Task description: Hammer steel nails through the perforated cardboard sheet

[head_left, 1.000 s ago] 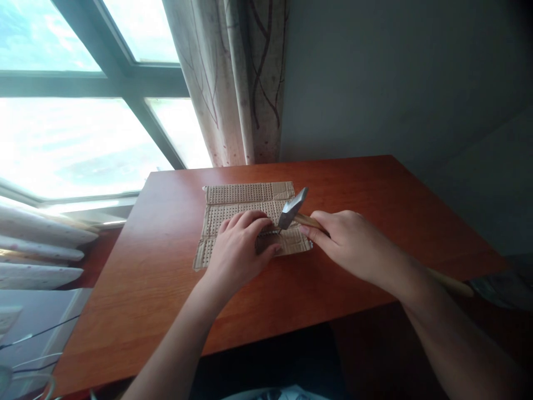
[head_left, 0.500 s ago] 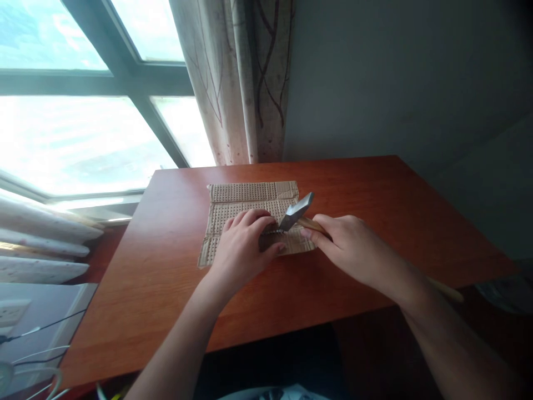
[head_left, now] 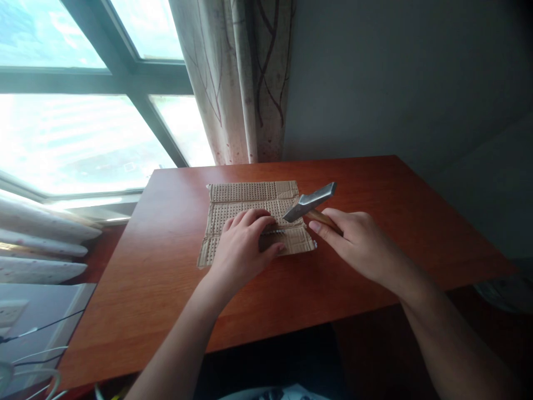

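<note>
A sheet of corrugated cardboard [head_left: 250, 191], dotted with rows of small holes and creased across, lies flat on the wooden table. My left hand [head_left: 245, 239] rests on its near half, fingers curled and thumb tucked beneath. Something small and dark, with a jagged edge, shows between thumb and fingers, too unclear to name. My right hand [head_left: 358, 236] grips the wooden handle of a hammer [head_left: 310, 203]. Its grey metal head is raised just over the cardboard, to the right of my left fingertips, and touches nothing.
The reddish-brown table [head_left: 166, 305] ends close in front of my body. A window [head_left: 75, 144] and a patterned curtain [head_left: 250, 83] are beyond it on the left, with a grey wall [head_left: 395, 83] at the right. Cables [head_left: 41, 328] hang beside the table at lower left.
The hammer head has lifted from beside my left fingertips and moved up and right, with my right hand shifting slightly right. My left hand and the cardboard stay in place.
</note>
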`<state>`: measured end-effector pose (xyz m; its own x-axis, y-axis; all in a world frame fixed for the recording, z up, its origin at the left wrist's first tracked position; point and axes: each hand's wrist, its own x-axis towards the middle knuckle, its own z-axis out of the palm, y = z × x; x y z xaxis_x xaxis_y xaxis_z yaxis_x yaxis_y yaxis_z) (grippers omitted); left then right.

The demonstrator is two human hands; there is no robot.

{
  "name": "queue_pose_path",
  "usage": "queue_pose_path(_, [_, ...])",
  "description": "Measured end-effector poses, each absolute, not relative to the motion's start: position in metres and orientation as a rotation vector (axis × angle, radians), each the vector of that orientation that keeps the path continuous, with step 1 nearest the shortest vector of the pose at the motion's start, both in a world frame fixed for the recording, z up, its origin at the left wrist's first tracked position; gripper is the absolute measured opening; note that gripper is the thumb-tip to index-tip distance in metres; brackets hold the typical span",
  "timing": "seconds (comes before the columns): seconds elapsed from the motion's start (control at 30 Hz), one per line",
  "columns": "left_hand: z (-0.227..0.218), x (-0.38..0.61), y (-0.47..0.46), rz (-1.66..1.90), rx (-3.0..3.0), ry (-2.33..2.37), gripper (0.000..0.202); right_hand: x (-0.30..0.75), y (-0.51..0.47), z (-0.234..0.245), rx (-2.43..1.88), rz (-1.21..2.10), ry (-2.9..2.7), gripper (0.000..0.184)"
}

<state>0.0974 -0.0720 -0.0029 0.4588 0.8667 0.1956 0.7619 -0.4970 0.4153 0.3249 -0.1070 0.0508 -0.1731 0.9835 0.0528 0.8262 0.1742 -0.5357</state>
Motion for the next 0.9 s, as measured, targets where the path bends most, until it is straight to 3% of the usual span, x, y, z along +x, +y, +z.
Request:
queue_pose_path(0.3, [0.001,0.099,-0.072,0.528,2.475,1.381,0.035,0.342,-0.096,0.037,-1.736,0.499,-1.739,0.029])
queue_pose_path(0.43, [0.001,0.098,-0.074,0.544,2.492,1.377,0.035,0.35,-0.087,0.024,-1.567,0.742,-1.434,0.024])
queue_pose_path(0.6, [-0.001,0.096,-0.076,0.546,2.508,1.355,0.04,0.358,-0.077,0.011,-1.376,0.987,-1.259,0.032])
queue_pose_path(0.9, [-0.002,0.097,-0.077,0.547,2.51,1.361,0.043,0.376,-0.039,-0.061,-1.649,0.62,-1.155,0.043])
